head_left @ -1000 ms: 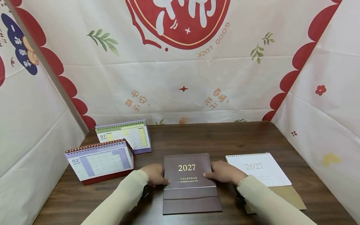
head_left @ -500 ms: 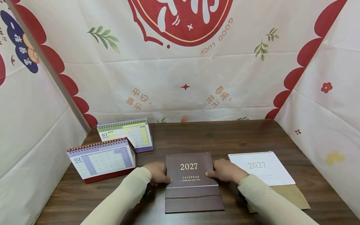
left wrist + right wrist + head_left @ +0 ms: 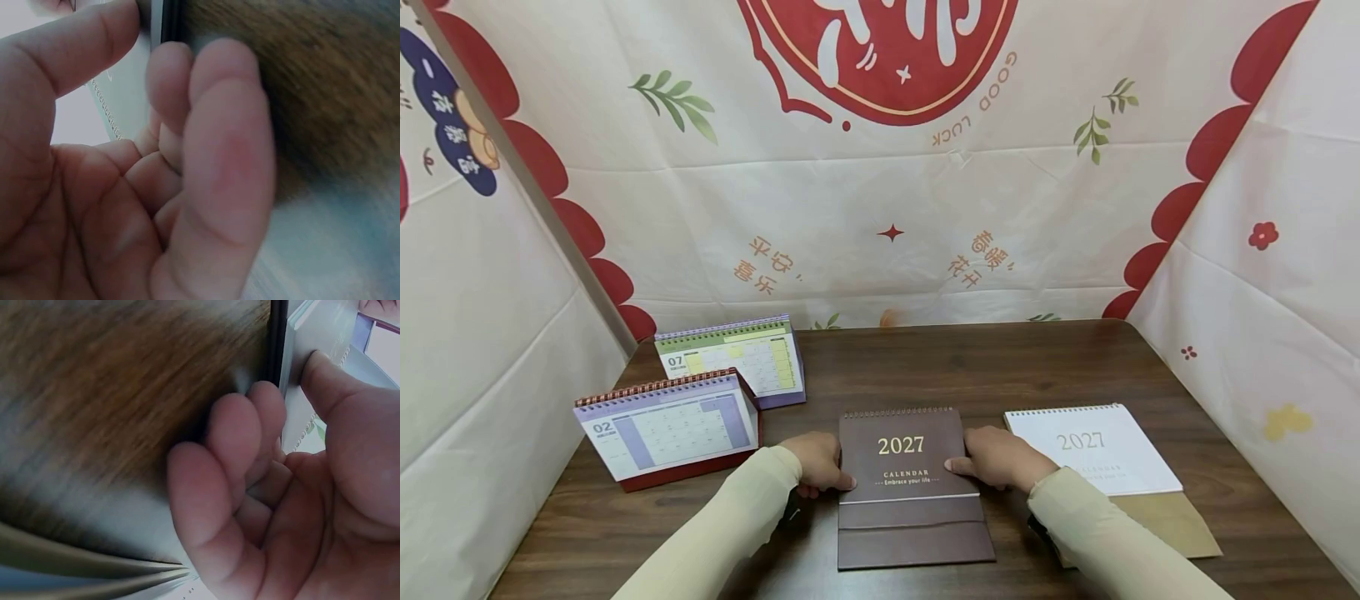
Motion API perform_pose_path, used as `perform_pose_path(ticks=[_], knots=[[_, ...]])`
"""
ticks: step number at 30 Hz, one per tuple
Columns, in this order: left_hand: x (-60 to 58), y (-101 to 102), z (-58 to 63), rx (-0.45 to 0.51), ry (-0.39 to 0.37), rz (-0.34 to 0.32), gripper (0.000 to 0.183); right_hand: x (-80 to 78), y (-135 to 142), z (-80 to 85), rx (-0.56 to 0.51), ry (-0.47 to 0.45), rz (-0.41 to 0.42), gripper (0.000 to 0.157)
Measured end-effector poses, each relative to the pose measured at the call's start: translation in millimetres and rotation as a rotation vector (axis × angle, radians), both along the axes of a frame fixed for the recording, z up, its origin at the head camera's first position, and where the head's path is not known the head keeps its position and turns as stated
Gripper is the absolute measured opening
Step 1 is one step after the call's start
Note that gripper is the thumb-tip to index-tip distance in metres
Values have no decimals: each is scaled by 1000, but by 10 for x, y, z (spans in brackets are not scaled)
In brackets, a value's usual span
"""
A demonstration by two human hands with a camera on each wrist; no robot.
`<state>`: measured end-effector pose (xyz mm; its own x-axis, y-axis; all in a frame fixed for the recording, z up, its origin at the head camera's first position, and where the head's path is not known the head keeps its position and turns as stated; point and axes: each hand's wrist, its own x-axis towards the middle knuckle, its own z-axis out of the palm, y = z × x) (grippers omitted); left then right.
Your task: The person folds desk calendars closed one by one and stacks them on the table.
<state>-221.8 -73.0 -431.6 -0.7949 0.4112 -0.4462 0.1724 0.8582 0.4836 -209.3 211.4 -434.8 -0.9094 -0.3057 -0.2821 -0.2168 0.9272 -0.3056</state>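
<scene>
A brown desk calendar (image 3: pixel 901 529) marked 2027 in gold lies leaned back on the table in the head view, its spiral binding at the far end and a folded base panel towards me. At its left edge, my left hand (image 3: pixel 816 461) grips with the thumb (image 3: pixel 87 47) over the cover and the other fingers curled at the side. My right hand (image 3: pixel 1000 458) holds the right edge likewise, thumb (image 3: pixel 328 381) on the cover. In both wrist views the curled fingers are close to the wood, beside the calendar's dark edge.
To the right, a white 2027 calendar (image 3: pixel 1097 446) on a tan base is partly covered by my right forearm. Two tent-shaped calendars stand at the left, one red-backed (image 3: pixel 677 429) in front of a green-topped one (image 3: pixel 756 362). Printed cloth walls (image 3: pixel 850 192) enclose the wooden table (image 3: pixel 955 358).
The head view shifts slightly. Both hands keep their hold on the brown calendar, which stays in place on the table.
</scene>
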Motion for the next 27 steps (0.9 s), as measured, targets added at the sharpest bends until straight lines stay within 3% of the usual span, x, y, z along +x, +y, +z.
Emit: perform_pose_path(ticks=[6,11,15,17,19,23,27], knots=[[18,-39,-42,22,16,25,38,2,21,-30,-23,20,-6,29],[43,-41,-64,15,197,20,37,-49,71,-38,-108,15,-80,33],[82,49,-40,106,378,62,32,-72,69,59,-151,196,-165,35],[113,118,-42,175,445,74,29,-62,16,88,-156,320,-141,33],[146,195,-67,199,515,48,33,-30,-63,76,-143,383,-72,40],[202,348,-194,58,561,-53,61,57,-240,-41,-39,305,21,77],[203,445,-330,-147,536,-114,78,107,-346,-148,74,156,9,87]])
